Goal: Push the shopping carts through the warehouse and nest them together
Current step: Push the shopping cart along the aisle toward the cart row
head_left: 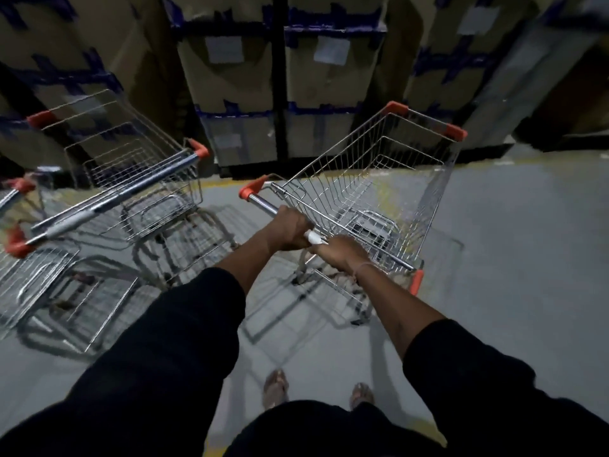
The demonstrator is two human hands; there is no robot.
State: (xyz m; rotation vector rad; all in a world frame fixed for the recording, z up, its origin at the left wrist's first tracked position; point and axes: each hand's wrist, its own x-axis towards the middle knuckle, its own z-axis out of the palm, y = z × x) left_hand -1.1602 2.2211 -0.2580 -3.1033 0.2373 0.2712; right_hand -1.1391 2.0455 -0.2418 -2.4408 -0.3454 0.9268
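An empty wire shopping cart with orange corner caps stands in front of me, angled to the right. My left hand and my right hand both grip its metal handle bar, close together near the middle. To the left, a second wire cart with a grey-blue handle sits tilted. A third cart is partly cut off at the left edge, close behind the second; I cannot tell whether they are nested.
Stacked cardboard boxes with blue tape line the far side, right behind the carts. A yellow line runs along the grey floor before them. Grey floor extends to the right. My feet show below.
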